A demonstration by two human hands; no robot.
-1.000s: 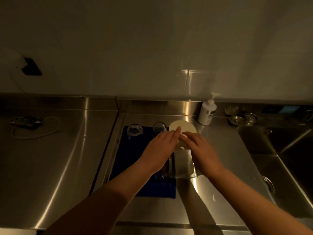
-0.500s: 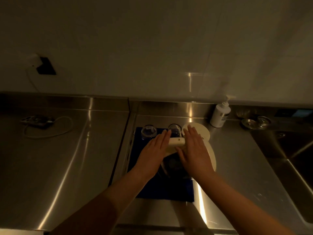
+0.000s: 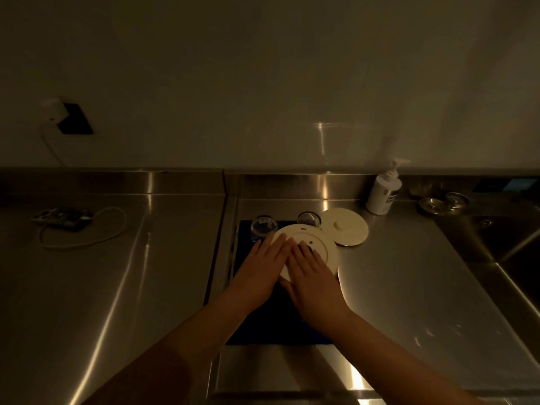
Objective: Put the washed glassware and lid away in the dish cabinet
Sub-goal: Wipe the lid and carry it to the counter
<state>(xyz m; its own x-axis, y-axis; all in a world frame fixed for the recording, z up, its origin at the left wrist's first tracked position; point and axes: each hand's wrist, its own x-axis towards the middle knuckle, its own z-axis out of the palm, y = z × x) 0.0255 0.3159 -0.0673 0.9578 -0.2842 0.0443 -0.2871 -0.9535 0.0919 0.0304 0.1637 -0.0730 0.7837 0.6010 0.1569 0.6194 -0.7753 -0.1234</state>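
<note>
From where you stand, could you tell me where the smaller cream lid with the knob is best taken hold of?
Probably by the small raised knob at the centre of the cream lid, pinched from straight above. It lies flat on the steel counter, so its thin rim offers little purchase. Its left edge sits close to the larger disc; the right side is freer.

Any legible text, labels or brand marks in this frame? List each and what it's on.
None can be read.
Pump bottle: a dark label band on its front, too blurred to read.
Panel at the backsplash, far right: a blue patch, no legible characters.
Large white disc under both hands: small dark marks, not readable as text.
Small white lid: no print visible.
Power strip on the left counter: too dark to tell.
</note>
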